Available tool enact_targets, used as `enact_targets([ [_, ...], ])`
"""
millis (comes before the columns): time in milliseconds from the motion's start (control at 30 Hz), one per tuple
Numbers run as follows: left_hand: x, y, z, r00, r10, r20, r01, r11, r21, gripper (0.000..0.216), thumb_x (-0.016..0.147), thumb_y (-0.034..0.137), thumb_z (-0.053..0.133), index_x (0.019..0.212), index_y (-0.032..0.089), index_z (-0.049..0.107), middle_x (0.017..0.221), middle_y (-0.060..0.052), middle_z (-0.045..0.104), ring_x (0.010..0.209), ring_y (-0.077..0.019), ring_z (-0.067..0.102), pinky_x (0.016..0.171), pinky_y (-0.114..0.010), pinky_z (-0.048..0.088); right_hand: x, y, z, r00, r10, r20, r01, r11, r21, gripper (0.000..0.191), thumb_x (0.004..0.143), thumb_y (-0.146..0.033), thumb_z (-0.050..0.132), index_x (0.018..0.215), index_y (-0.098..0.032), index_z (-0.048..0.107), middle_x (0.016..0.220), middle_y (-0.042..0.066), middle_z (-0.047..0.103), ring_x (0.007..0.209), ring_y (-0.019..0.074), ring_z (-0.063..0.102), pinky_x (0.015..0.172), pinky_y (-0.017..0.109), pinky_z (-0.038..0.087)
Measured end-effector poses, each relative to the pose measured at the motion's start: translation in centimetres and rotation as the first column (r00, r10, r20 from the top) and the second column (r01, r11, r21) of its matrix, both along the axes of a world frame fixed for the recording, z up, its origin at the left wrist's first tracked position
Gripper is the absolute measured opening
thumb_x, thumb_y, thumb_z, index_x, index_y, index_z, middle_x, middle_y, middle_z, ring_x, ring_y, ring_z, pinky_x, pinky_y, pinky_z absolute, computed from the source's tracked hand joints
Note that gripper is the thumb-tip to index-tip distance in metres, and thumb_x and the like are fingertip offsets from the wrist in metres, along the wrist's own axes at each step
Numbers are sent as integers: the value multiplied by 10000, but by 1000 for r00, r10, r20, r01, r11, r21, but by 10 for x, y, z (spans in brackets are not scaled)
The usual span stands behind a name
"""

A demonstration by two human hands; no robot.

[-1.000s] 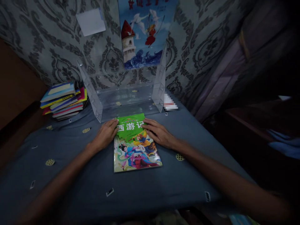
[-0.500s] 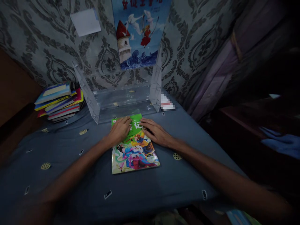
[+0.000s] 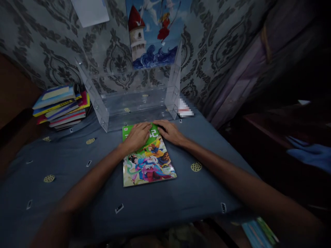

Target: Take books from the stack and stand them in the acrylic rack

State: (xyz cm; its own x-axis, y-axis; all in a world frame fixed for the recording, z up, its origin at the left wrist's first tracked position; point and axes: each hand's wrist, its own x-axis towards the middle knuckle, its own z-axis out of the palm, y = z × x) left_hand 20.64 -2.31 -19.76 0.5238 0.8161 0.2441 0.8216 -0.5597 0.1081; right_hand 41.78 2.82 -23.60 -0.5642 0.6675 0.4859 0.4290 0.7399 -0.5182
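Note:
A picture book point(image 3: 150, 165) with a green top and colourful cartoon figures lies face up on the dark grey-blue tablecloth point(image 3: 144, 206). My left hand point(image 3: 139, 136) rests flat across the upper part of its cover, fingers stretched toward the top edge and hiding some of the title. At the book's upper right corner, my right hand point(image 3: 170, 132) lies with extended fingers touching the top edge, its palm over the cloth beside the book. Just beyond both hands stands a clear plastic rack point(image 3: 137, 103) with upright side panels.
Several stacked books point(image 3: 62, 106) sit at the back left. A blurred-out white and red item point(image 3: 184, 108) lies right of the rack. Behind are a patterned wall with a castle poster point(image 3: 155, 34) and a white sheet point(image 3: 91, 12). A curtain point(image 3: 238, 75) hangs at right.
My left hand has slid rightward across the cover, uncovering a little of the title's left side. My right hand has shifted up to the book's top corner. The view has tilted slightly down.

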Motion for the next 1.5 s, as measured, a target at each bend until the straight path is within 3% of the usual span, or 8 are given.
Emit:
enact_targets([
  [233, 0, -5, 4, 994, -103, -39, 101, 994, -53, 419, 1058, 315, 377, 1426, 208, 546, 1502, -97, 548, 1433, -244, 449, 1148, -476, 340, 9, 4, -5, 999, 20, -43, -24, 995, -95, 429, 1003, -273, 401, 1382, -216, 594, 1333, 100, 682, 1218, 246, 637, 1067, 495, 502],
  [400, 1, -8, 8, 974, -212, -77, 202, 972, -116, 427, 1069, 364, 372, 1450, 246, 523, 1549, -89, 493, 1474, -254, 391, 1176, -550, 275, 10, 0, -6, 999, 53, -13, -53, 997, -53, 434, 1028, -299, 378, 1413, -223, 561, 1385, 111, 648, 1288, 248, 593, 1093, 514, 479],
  [600, 6, -12, 11, 975, -211, -73, 202, 972, -117, 427, 1065, 374, 388, 1426, 210, 547, 1533, -121, 506, 1454, -266, 421, 1171, -567, 281, 11, -4, -7, 997, 67, 25, -66, 997, -34, 445, 1054, -355, 336, 1431, -228, 535, 1446, 114, 601, 1340, 250, 555, 1124, 528, 452],
  [800, 7, -20, 15, 936, -351, -35, 345, 931, -121, 423, 1076, 388, 357, 1375, 209, 596, 1489, -93, 561, 1425, -226, 462, 1168, -501, 312, 12, -4, -5, 996, 78, 34, -76, 996, -53, 493, 1067, -442, 298, 1430, -216, 542, 1501, 117, 551, 1389, 231, 515, 1154, 501, 427],
  [1033, 13, -34, 14, 935, -336, -115, 333, 942, -46, 464, 1060, 434, 392, 1382, 161, 586, 1459, -148, 578, 1368, -261, 528, 1160, -489, 349, 11, -5, -3, 994, 79, 74, -75, 995, -61, 547, 1065, -472, 291, 1427, -153, 550, 1525, 155, 517, 1425, 229, 476, 1183, 490, 394],
  [1200, 10, -46, 12, 929, -359, -88, 355, 933, -60, 489, 1075, 477, 329, 1403, 198, 561, 1489, -102, 559, 1415, -228, 480, 1198, -478, 301, 11, -6, 1, 991, 99, 88, -92, 993, -77, 548, 1052, -477, 343, 1443, -145, 535, 1533, 160, 504, 1429, 257, 471, 1184, 520, 387],
  [1333, 9, -55, 11, 917, -385, -101, 379, 923, -71, 492, 1081, 467, 310, 1424, 201, 540, 1511, -89, 539, 1446, -219, 440, 1217, -491, 265, 11, -7, 1, 990, 90, 112, -83, 994, -64, 525, 1038, -468, 397, 1463, -182, 511, 1558, 138, 477, 1436, 268, 460, 1182, 546, 382],
  [1500, 14, -63, 12, 921, -364, -142, 363, 931, -30, 478, 1087, 416, 308, 1383, 148, 571, 1482, -128, 561, 1405, -241, 493, 1184, -494, 319, 8, -11, 1, 984, 67, 165, -60, 997, -46, 512, 1040, -400, 389, 1466, -139, 501, 1572, 162, 451, 1460, 272, 424, 1205, 539, 347],
])
